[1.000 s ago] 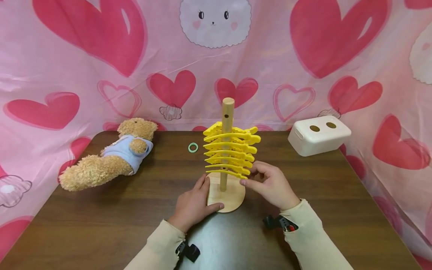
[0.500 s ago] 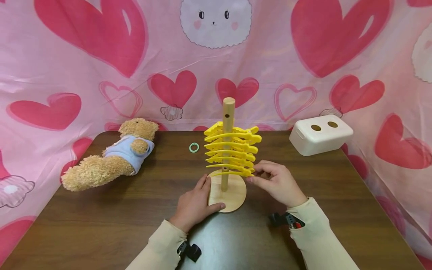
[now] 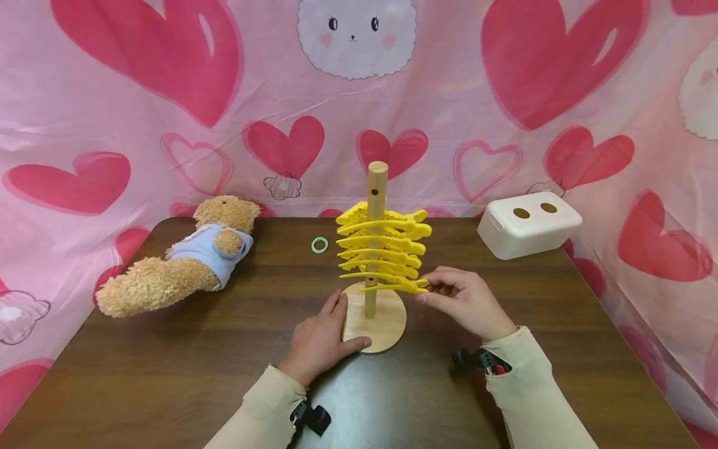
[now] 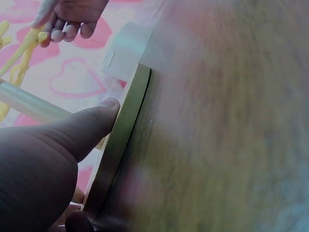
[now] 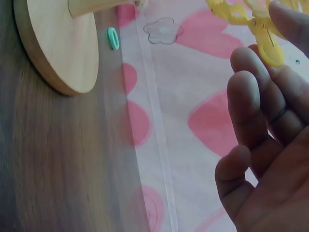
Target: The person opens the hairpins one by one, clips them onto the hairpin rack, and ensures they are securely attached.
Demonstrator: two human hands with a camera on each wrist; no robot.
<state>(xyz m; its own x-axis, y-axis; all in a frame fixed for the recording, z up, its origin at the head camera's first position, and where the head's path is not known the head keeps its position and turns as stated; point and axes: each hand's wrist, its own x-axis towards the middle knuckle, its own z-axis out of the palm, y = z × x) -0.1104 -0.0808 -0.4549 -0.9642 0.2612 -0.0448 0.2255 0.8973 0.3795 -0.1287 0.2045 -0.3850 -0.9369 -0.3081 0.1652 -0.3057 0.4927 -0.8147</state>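
A wooden stand (image 3: 378,181) with a round base (image 3: 388,329) and an upright post is in the middle of the table. Several yellow hair clips (image 3: 384,242) sit one above another across the post, pointed ends to the left. My left hand (image 3: 315,344) holds the left side of the base, thumb lying along its front edge (image 4: 126,116). At the bottom of the row, my right hand (image 3: 464,304) pinches the tail of the lowest hair clip (image 3: 401,287) between thumb and fingers. That clip's tip overlaps the post in the head view; its tail (image 5: 270,48) shows in the right wrist view.
A teddy bear (image 3: 210,249) in a blue top lies at the left. Behind the stand is a small green ring (image 3: 320,245). A white box (image 3: 530,226) with two round holes stands back right. Pink heart-printed cloth (image 3: 359,100) hangs behind the table.
My right hand has moved to the right, drawing the lowest hair clip with it, so its tip has slid from left of the post to the post. The left hand stays on the base.
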